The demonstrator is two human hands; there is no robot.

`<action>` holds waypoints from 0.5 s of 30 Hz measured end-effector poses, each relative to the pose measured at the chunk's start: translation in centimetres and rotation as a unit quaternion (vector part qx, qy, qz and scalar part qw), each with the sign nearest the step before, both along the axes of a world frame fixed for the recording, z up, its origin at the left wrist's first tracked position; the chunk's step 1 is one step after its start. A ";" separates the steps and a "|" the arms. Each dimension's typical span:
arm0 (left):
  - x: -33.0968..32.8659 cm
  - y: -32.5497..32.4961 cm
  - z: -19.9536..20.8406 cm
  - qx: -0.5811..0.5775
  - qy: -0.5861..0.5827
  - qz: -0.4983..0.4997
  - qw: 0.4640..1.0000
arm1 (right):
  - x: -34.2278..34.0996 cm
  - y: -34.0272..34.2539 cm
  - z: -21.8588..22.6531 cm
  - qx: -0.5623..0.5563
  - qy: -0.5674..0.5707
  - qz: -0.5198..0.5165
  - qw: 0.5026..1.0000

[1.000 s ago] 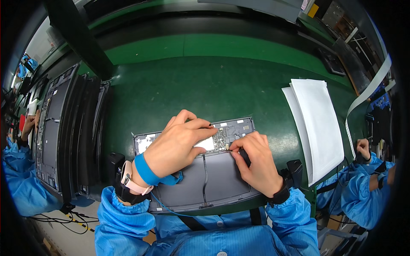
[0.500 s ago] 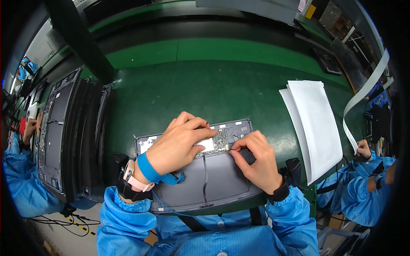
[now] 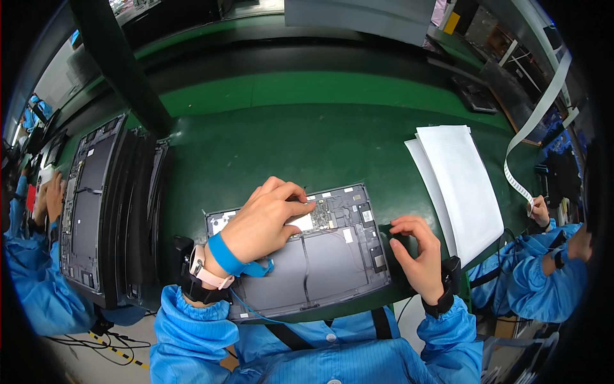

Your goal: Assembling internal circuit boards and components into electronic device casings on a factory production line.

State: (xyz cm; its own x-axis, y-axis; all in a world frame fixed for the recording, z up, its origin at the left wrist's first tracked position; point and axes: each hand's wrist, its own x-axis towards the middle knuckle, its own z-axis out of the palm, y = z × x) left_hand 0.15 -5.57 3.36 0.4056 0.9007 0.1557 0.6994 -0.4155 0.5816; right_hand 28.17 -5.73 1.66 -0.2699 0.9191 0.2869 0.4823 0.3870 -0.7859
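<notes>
An uncovered dark grey laptop base (image 3: 339,278) lies on the green table in front of me, its circuit board (image 3: 323,216) and a thin dark cable (image 3: 307,262) exposed. Resting across the board's left part is my left hand (image 3: 268,214), palm down, fingers bent and thumb apart, with a bright metallic patch (image 3: 303,223) showing between them. A blue strap (image 3: 224,256) circles that wrist. My right hand (image 3: 417,253) hovers just beyond the base's right edge, thumb and fingers spread, holding nothing. Under the left palm, part of the board is hidden.
Similar opened laptop bases (image 3: 89,211) stand stacked on the left, near a dark green post (image 3: 121,70). White sheets or envelopes (image 3: 464,185) lie to the right. Co-workers' hands appear on both sides; one on the right holds a long pale strip (image 3: 521,141).
My right hand has left the board, moved right and spread its fingers. My left hand stays on the board. The laptop's right side is now uncovered.
</notes>
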 end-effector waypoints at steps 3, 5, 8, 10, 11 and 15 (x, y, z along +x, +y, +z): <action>-0.1 -0.1 -0.1 -0.008 0.030 0.001 1.000 | 0.4 -0.6 0.0 -0.020 -0.025 0.004 0.999; 0.0 -0.1 -0.3 0.007 0.035 0.000 0.999 | 0.7 -1.0 0.2 -0.025 -0.034 0.005 0.999; 0.5 -0.1 -0.7 0.026 0.024 -0.006 0.999 | 0.9 -1.3 0.0 -0.048 -0.019 0.004 0.999; 0.6 0.0 -0.8 0.028 0.026 -0.007 0.999 | 1.0 -1.4 0.0 -0.056 -0.032 0.008 0.998; 0.6 0.1 -0.8 0.029 0.026 -0.009 0.999 | 0.9 -1.5 0.0 -0.055 -0.032 0.009 0.998; 0.5 0.2 -0.7 0.023 0.018 -0.004 1.000 | 0.9 -1.6 0.4 -0.202 0.126 0.033 0.971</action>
State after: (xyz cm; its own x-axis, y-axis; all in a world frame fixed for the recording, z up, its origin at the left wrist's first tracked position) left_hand 0.69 -5.42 2.65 0.4188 0.8896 0.1820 0.7159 -0.4468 0.5366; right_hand 29.07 -7.32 2.06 -0.2997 0.9536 -0.0284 0.2403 0.0467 -0.9696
